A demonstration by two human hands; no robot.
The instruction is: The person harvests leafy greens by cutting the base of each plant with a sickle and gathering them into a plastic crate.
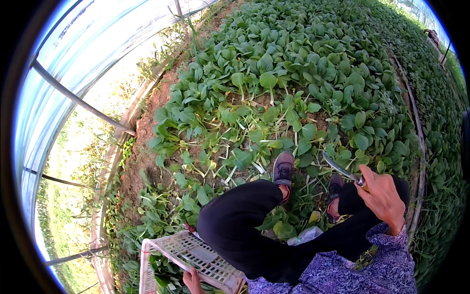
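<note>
In my right hand (384, 196) is a small sickle (340, 166), its curved metal blade pointing left and away from me over the plants. The fingers are wrapped round its handle, just above my right knee. My left hand (193, 281) is at the lower edge of the view, closed on the rim of a pale plastic crate (169, 242) with slatted sides. The crate stands tilted beside my left leg. Leafy greens (164, 274) lie inside it, partly hidden by its wall.
A dense bed of leafy green plants (303, 49) spreads ahead. Cut and yellowed leaves (245, 132) litter the soil before my shoes (284, 169). A whitish plastic bag (306, 235) lies between my legs. Left are a metal pole (81, 100) and plastic sheeting (98, 36).
</note>
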